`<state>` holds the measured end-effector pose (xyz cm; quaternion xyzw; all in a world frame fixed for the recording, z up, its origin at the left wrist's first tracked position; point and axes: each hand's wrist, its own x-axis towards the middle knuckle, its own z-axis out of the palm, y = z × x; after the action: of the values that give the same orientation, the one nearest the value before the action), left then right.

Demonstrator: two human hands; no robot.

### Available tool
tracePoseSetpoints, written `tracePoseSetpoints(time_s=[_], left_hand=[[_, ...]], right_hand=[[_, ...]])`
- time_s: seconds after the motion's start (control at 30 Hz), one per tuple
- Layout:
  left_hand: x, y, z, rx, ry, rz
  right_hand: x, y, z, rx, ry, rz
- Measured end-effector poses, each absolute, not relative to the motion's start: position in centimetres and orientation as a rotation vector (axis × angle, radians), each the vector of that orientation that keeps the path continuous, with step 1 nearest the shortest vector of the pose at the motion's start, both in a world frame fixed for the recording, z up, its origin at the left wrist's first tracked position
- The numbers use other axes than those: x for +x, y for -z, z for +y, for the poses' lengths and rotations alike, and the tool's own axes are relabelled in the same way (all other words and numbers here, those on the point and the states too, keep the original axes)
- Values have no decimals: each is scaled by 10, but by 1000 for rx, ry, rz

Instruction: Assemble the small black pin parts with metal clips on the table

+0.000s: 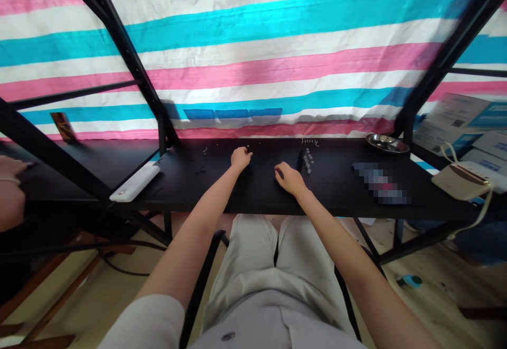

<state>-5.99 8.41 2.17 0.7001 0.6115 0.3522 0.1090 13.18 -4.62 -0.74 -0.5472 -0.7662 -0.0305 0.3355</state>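
My left hand (241,158) is over the black table (261,196), its fingers pinched together around something small and dark that I cannot make out. To the right of it, my right hand (290,178) rests on the tabletop with fingers loosely bent and slightly apart, and nothing shows in them. Just beyond the right hand are several small clear pieces (308,160) in a cluster. Behind these, small pale bits (310,141) form a row near the back edge. More tiny white bits (205,150) are scattered left of my left hand.
A white power strip (135,182) lies at the left end. On the right are a shiny metal dish (387,143), a blurred-out flat object (381,182) and a beige bag (461,180). Black frame posts (148,82) flank the table. Another person's arm (11,193) is at far left.
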Motion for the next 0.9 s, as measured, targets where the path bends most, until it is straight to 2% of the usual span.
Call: tracePoseSetpoints(time_s=[0.43,0.6,0.77,0.9], left_hand=[[-64,-7,67,2039,-859,2025],[-62,-10,50,1904,-1037,2065],[-49,-21,15,2160,-1432,1773],[-27,-30,-11,2591,-1353,1400]], right_hand=[[133,5,-47,-1374,44,-1970],[134,3,-52,-1315,55,-1968],[138,-3,-59,-1365,-5,-1973],[154,-6,-71,-1503,-97,-1988]])
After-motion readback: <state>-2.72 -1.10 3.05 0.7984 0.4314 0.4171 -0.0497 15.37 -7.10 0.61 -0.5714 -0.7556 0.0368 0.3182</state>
